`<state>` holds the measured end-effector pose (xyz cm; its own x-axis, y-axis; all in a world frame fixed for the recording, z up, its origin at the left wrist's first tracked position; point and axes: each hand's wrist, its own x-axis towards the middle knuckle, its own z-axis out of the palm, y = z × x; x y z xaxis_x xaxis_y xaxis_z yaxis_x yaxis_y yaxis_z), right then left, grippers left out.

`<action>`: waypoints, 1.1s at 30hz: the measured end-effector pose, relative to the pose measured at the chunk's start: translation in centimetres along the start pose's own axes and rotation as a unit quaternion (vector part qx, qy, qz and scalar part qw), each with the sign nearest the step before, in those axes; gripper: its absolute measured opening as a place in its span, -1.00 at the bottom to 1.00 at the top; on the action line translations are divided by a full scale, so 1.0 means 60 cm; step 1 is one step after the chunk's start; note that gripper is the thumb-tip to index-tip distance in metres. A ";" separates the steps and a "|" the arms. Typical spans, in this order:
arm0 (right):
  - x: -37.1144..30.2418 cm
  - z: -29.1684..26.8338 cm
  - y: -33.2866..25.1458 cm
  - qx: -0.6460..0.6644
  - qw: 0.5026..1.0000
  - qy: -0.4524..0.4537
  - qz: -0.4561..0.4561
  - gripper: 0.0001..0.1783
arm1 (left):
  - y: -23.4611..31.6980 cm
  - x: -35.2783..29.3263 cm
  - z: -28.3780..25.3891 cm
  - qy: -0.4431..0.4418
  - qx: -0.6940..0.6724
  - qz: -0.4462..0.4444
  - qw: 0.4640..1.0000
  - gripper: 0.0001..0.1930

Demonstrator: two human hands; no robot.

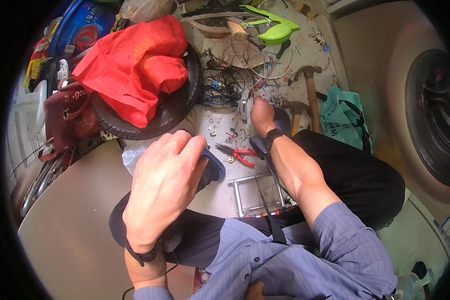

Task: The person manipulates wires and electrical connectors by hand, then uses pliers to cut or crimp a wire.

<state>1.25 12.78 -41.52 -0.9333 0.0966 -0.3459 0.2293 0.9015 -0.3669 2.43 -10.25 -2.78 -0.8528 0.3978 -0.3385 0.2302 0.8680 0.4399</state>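
Between a seated person's knees [375,182], work looks partway along: tools are out, small scraps [271,93] lie loose, and much is apparently left. Nearest, one silver metal frame [237,195] lies on the floor [206,201]; to its left hovers the left hand [167,175], fingers curled, tips hidden, its grip impossible to tell. Next comes one pair of red-handled pliers [244,158], touched by neither hand, then the right hand [263,117], fingers drawn in, hold unclear, beside one grey tool [243,106] and the scraps, too many to count. Farther off lie two hammers [313,97], one wire tangle [232,82] and one green plastic tool [277,33].
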 end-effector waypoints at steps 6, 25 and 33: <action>-0.005 -0.052 0.009 0.122 0.989 -0.020 -0.077 -0.77 | -0.011 0.002 0.018 0.030 0.000 0.050 0.998 -0.77; -0.159 -0.569 -0.292 0.334 0.874 -0.126 -0.329 -0.81 | -0.005 0.037 0.007 0.075 -0.570 -0.006 0.818 -0.75; -0.156 -0.559 -0.305 0.267 0.861 0.005 -0.432 -0.81 | -0.012 0.034 0.009 0.130 -0.593 -0.029 0.794 -0.79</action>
<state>-3.48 9.54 -2.60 -0.8209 -0.5070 0.2629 -0.4607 0.3158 -0.8294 0.75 -9.93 -4.23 -0.9494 0.1578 -0.2716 -0.2851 -0.0698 0.9560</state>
